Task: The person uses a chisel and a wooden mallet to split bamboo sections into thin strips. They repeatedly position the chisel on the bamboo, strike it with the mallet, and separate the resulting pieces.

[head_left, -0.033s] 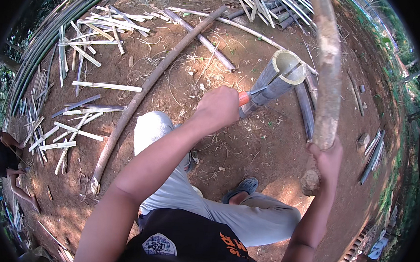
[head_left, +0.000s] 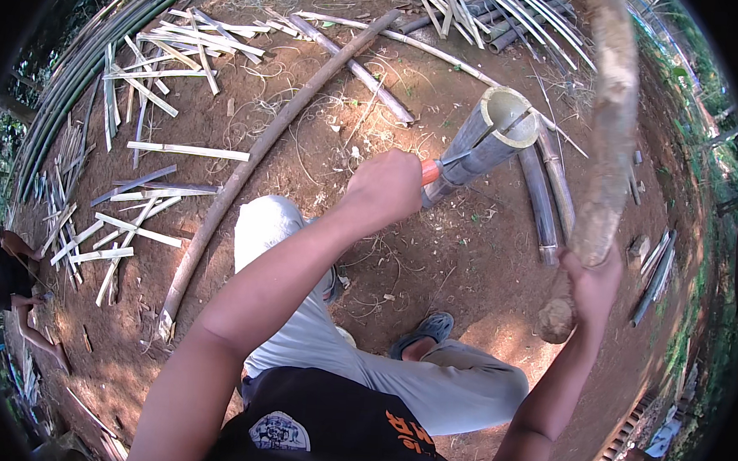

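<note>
My left hand (head_left: 386, 184) is closed around the orange handle of a knife (head_left: 430, 172). Its blade lies across the top of an upright, hollow bamboo section (head_left: 466, 162), sunk into the wall at the near side. The bamboo's open end faces up and looks pale inside. In my right hand (head_left: 596, 280) is a thick, rough wooden stick (head_left: 613, 118), gripped near its lower end and raised to the right of the bamboo, apart from it. The stick is slightly blurred by motion, and its top runs out of view.
Split bamboo strips (head_left: 199, 42) lie scattered at the left. A long pole (head_left: 287, 118) crosses the dirt ground. Dark bamboo pieces (head_left: 539, 210) rest beside the upright section. More strips and poles (head_left: 497, 20) are piled at the far side. Another person's arm (head_left: 38, 338) shows at the left edge.
My right hand and the wooden stick have shifted to the right, away from the bamboo section. My left hand, the knife and the bamboo have stayed practically in place.
</note>
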Demonstrator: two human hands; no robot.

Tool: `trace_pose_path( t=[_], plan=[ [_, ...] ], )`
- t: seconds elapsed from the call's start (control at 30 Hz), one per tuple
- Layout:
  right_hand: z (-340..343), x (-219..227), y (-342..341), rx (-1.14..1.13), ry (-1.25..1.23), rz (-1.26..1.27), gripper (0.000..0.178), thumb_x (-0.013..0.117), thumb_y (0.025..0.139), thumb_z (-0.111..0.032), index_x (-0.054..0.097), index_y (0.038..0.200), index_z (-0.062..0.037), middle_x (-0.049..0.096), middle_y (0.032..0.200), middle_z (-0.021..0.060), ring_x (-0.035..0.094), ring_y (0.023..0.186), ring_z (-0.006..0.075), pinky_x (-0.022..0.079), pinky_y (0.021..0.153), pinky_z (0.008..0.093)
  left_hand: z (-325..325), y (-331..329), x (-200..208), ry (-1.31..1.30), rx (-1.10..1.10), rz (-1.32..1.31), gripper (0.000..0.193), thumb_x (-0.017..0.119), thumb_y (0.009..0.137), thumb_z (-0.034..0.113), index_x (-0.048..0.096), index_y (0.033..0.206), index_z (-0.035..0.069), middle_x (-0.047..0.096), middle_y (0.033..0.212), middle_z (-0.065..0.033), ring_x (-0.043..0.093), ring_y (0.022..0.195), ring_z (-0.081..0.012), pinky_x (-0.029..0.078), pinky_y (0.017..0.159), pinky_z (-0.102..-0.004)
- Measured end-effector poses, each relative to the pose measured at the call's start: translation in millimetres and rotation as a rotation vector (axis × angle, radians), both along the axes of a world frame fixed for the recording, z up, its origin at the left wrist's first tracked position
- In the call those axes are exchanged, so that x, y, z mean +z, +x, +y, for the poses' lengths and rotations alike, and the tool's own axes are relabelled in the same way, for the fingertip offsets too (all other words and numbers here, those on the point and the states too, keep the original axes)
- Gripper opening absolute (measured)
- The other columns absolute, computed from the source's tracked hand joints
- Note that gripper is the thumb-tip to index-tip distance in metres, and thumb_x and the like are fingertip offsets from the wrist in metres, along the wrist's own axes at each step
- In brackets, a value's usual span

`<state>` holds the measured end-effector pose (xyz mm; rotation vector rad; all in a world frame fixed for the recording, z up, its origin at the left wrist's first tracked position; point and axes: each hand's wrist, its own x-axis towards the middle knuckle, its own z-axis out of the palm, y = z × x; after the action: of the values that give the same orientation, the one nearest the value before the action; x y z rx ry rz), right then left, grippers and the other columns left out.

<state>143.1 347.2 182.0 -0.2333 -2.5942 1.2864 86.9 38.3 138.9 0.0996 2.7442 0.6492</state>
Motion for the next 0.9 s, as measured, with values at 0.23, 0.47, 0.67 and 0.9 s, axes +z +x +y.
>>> trace_pose_path(
  t=[0.23,0.47,0.67,0.9],
  plan=[
    [36,59,-19,-0.281,0.044,0.613,0.025,0.08,0.083,-0.006,0.069,0.102,0.0056,0.073,0.088,0.0126,0.069,0.081,0.0182,0.056,0.078,0.0313,14,-18,5,0.051,-0.025,0.003,0.025,0.068,0.079,0.011,0.071,0.096,-0.007,0.071,0.095,-0.0278,0.072,0.093,-0.0408,0.058,0.085,-0.0476],
    [13,-132,-23,-0.023,-0.069,-0.497,0.05,0.077,0.063,-0.004,0.063,0.11,0.0061,0.071,0.088,0.0103,0.067,0.075,0.0201,0.053,0.072,0.0331,39,-33,16,0.019,-0.132,0.016,0.025,0.066,0.081,0.011,0.071,0.099,-0.005,0.072,0.097,-0.0252,0.072,0.093,-0.0385,0.057,0.082,-0.0459],
    [7,-25,-18,0.02,-0.251,-0.174,0.052,0.078,0.067,-0.001,0.061,0.116,0.005,0.07,0.097,0.0103,0.066,0.079,0.0171,0.053,0.072,0.0313,7,-76,29,-0.14,-0.137,-0.042,0.024,0.06,0.094,0.017,0.071,0.1,-0.004,0.072,0.097,-0.0234,0.072,0.094,-0.0348,0.057,0.079,-0.0467],
    [3,33,-45,-0.238,-0.047,0.596,0.035,0.079,0.082,-0.005,0.06,0.111,0.0042,0.07,0.097,0.0112,0.069,0.083,0.0186,0.054,0.078,0.0314,-29,-145,6,-0.243,-0.269,0.0,0.027,0.072,0.077,0.014,0.069,0.094,-0.007,0.072,0.094,-0.025,0.072,0.088,-0.0353,0.056,0.078,-0.0456]
  ],
)
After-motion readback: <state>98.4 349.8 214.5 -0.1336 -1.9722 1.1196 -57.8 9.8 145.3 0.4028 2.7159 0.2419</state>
